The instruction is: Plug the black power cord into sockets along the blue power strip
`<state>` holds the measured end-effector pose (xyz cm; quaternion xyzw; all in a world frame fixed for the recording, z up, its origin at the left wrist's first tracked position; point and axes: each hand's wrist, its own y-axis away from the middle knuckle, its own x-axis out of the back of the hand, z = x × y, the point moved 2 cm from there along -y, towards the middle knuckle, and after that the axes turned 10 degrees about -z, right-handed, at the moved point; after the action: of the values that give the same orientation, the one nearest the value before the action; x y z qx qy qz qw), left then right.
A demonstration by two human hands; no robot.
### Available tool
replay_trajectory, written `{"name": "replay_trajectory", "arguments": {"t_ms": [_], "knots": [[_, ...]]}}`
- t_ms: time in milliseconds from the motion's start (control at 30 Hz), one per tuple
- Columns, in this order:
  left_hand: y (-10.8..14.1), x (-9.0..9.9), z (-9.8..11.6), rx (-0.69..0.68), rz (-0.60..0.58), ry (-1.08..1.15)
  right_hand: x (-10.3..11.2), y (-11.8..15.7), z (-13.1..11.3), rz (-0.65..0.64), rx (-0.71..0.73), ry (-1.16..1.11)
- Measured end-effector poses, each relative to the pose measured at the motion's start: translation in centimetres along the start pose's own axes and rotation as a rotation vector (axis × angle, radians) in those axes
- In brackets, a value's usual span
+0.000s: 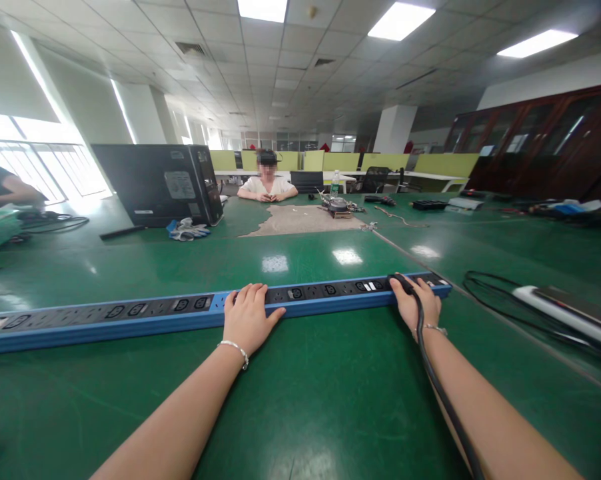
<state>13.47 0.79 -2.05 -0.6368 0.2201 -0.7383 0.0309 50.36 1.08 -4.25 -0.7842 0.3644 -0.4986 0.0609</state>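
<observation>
A long blue power strip with a row of black sockets lies across the green table, running past the left edge of the view. My left hand grips its middle, fingers over the top and thumb along the near side. Near the strip's right end, my right hand is closed on a black power plug. That plug is at the strip's sockets; my fingers hide how far in it sits. Its thick black cable runs down along my right forearm toward the bottom edge.
A black computer case stands at the back left, with gloves in front. Across the table sits a person; another person's arm shows far left. A white power strip with black cables lies right. Beyond are a bottle and tools.
</observation>
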Motion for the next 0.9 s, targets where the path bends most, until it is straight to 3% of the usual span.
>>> {"name": "replay_trajectory", "arguments": {"t_ms": [400, 567, 633, 767, 900], "knots": [[0.0, 0.0, 0.0, 0.002, 0.001, -0.012, -0.3, -0.6, 0.1, 0.049, 0.117, -0.168], [0.0, 0.1, 0.0, -0.005, -0.008, -0.017, 0.9, -1.3, 0.8, 0.329, 0.016, -0.47], [0.0, 0.1, 0.1, -0.009, -0.009, -0.018, 1.1, -1.7, 1.6, 0.372, -0.029, -0.543], [0.0, 0.1, 0.1, -0.008, -0.007, -0.021, 0.5, -2.3, 3.4, 0.267, -0.075, -0.573], [0.0, 0.1, 0.1, -0.001, -0.02, -0.02, 0.1, -2.6, 4.0, 0.121, -0.047, -0.451]]}}
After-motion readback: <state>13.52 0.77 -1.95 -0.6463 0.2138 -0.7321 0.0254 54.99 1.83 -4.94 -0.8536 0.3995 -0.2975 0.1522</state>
